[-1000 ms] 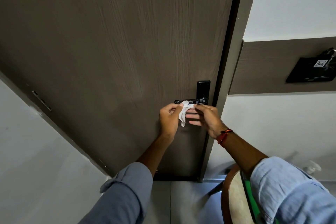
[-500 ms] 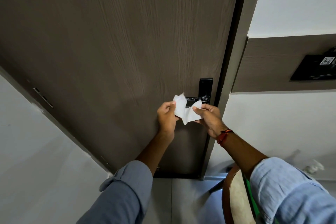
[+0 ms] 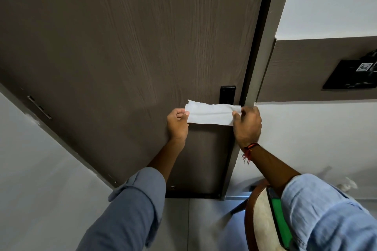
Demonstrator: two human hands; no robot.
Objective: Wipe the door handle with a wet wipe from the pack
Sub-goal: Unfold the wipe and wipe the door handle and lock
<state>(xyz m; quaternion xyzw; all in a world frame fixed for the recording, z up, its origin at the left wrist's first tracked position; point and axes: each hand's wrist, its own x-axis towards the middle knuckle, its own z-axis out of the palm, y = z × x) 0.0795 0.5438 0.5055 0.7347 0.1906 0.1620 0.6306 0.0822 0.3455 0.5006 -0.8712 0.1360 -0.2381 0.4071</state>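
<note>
A white wet wipe [image 3: 212, 113] is stretched flat and wide in front of the dark brown door [image 3: 126, 51]. My left hand [image 3: 177, 123] pinches its left end and my right hand [image 3: 247, 124] pinches its right end. The black backplate of the door handle [image 3: 227, 93] shows just above the wipe; the lever itself is hidden behind the wipe. A green wipe pack [image 3: 279, 222] lies on a round stool under my right sleeve.
The grey door frame [image 3: 263, 47] runs along the door's right edge. A black wall panel [image 3: 350, 75] sits at the far right on a brown band. The round wooden stool [image 3: 257, 218] stands on the tiled floor at the lower right. Hinges [image 3: 39, 107] sit on the door's left edge.
The wipe was bunched between my hands at the handle; both hands have pulled apart and spread it into a flat strip. The lever is now covered by it.
</note>
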